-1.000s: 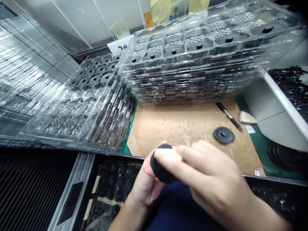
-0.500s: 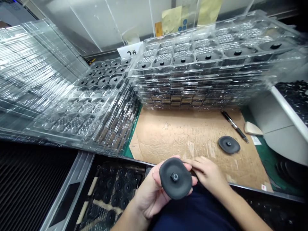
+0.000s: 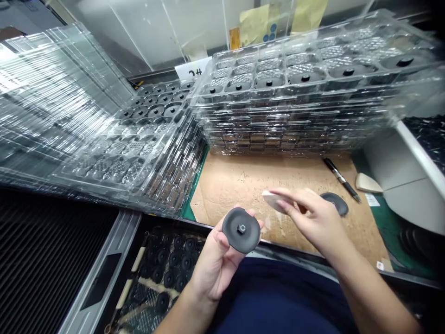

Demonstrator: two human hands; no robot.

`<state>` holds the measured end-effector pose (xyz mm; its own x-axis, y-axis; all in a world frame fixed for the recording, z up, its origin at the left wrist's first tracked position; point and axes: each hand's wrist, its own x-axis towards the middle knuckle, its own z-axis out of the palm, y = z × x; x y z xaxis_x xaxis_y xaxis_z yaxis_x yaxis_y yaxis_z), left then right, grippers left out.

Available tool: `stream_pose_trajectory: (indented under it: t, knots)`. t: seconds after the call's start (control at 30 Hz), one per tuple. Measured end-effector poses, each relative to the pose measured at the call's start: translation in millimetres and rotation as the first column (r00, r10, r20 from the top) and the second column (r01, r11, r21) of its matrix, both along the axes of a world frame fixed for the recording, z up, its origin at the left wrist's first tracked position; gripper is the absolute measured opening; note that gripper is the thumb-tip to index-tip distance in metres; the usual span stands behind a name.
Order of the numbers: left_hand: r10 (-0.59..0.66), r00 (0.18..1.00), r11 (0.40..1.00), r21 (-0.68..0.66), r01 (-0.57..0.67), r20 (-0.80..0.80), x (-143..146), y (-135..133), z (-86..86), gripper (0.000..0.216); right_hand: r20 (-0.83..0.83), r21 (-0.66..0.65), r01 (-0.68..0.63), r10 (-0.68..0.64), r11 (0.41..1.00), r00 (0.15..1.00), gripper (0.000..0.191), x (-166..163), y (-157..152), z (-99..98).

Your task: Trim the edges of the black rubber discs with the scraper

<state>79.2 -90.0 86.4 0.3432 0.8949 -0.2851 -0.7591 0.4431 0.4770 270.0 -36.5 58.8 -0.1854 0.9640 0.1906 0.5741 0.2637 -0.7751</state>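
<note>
1. One black disc (image 3: 241, 229) sits pinched in your left hand (image 3: 217, 260), just off the near edge of the cardboard sheet (image 3: 243, 181), flat face and centre nub turned up toward you.
2. Your right hand (image 3: 313, 218) hovers over the cardboard, fingers loosely curled round a small pale piece (image 3: 273, 200).
3. A second disc (image 3: 336, 202) lies on the cardboard just beyond that hand, a pen (image 3: 340, 178) past it.
4. Stacked clear trays (image 3: 295, 102) wall the cardboard's far edge; bare cardboard lies between.

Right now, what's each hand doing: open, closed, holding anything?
Left hand: closed on a round black rubber disc with a centre hub.
Right hand: fingers extended, a small whitish piece at the fingertips.
</note>
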Motion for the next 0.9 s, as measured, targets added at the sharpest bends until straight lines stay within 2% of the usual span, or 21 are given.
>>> stream_pose_trajectory:
  t: [0.03,0.1,0.17,0.2,0.23,0.3,0.37,0.4,0.43,0.47,0.53,0.6,0.67,0.73,0.77,0.8,0.87,0.9]
  knots:
    - [0.003,1.000,1.000,0.001,-0.003,0.013,-1,0,0.7,0.049,-0.051,-0.087,0.024,-0.029,0.996,0.998,0.027,3,2,-19.7]
    - [-0.004,0.999,1.000,-0.001,0.004,0.036,-2,1,3.2,0.050,-0.090,-0.180,-0.014,-0.002,0.984,0.996,0.027,6,2,-50.7]
    - [-0.012,0.999,1.000,0.003,0.012,0.042,-1,2,6.2,0.051,-0.090,-0.208,-0.044,0.026,0.977,0.996,0.026,5,-3,-61.2]
    - [-0.010,0.999,1.000,0.009,0.009,0.040,0,2,7.3,0.050,-0.093,-0.214,-0.032,0.012,0.976,0.996,0.025,4,-6,-56.7]
    - [-0.008,0.999,1.000,0.014,0.007,0.038,1,2,7.9,0.049,-0.102,-0.213,-0.006,-0.016,0.977,0.995,0.025,2,-10,-45.9]
    - [0.007,0.999,1.000,0.018,-0.008,0.032,3,3,7.3,0.048,-0.131,-0.165,0.058,-0.081,0.985,0.988,0.025,-6,-18,-10.1]
    - [0.036,0.999,0.999,0.026,-0.036,0.008,5,3,4.6,0.048,-0.183,-0.031,0.061,-0.066,0.998,0.981,0.024,-17,-25,32.1]
    - [0.045,0.999,0.999,0.027,-0.044,-0.010,5,3,3.0,0.050,-0.202,0.062,-0.016,0.028,0.998,0.979,0.027,-23,-28,50.6]
    - [0.055,0.998,0.998,0.029,-0.054,-0.032,5,3,1.3,0.050,-0.205,0.136,-0.150,0.176,0.979,0.963,0.028,-29,-29,65.4]
    - [0.063,0.997,0.998,0.033,-0.062,-0.053,4,2,-0.1,0.051,-0.187,0.159,-0.264,0.291,0.951,0.938,0.029,-32,-30,75.6]
    - [0.072,0.995,0.996,0.048,-0.069,-0.073,0,2,-1.7,0.050,-0.165,0.088,-0.443,0.452,0.892,0.877,0.028,-31,-27,81.7]
    - [0.080,0.996,0.995,0.068,-0.078,-0.035,-5,2,-1.6,0.048,-0.173,-0.043,-0.486,0.473,0.873,0.864,0.025,-20,-21,69.7]
    - [0.073,0.996,0.993,0.091,-0.077,0.042,-10,2,-0.5,0.050,-0.221,-0.111,-0.404,0.374,0.908,0.901,0.021,-4,-16,42.1]
    - [0.049,0.992,0.991,0.115,-0.062,0.115,-12,3,0.7,0.052,-0.212,-0.121,-0.198,0.170,0.973,0.962,0.022,7,-13,3.9]
    - [0.029,0.989,0.990,0.129,-0.048,0.142,-13,4,1.1,0.052,-0.149,-0.116,-0.110,0.092,0.987,0.984,0.025,10,-13,-16.5]
    - [0.005,0.986,0.990,0.141,-0.029,0.167,-13,4,1.6,0.052,-0.005,-0.071,-0.062,0.062,0.996,0.998,0.027,11,-13,-35.8]
    - [-0.050,0.976,0.988,0.154,0.018,0.210,-12,5,2.5,0.050,0.112,-0.008,-0.020,0.021,1.000,0.994,0.030,10,-13,-65.4]
    - [-0.071,0.971,0.986,0.160,0.035,0.227,-11,5,3.0,0.049,0.140,0.024,0.000,-0.003,1.000,0.990,0.032,9,-12,-73.5]
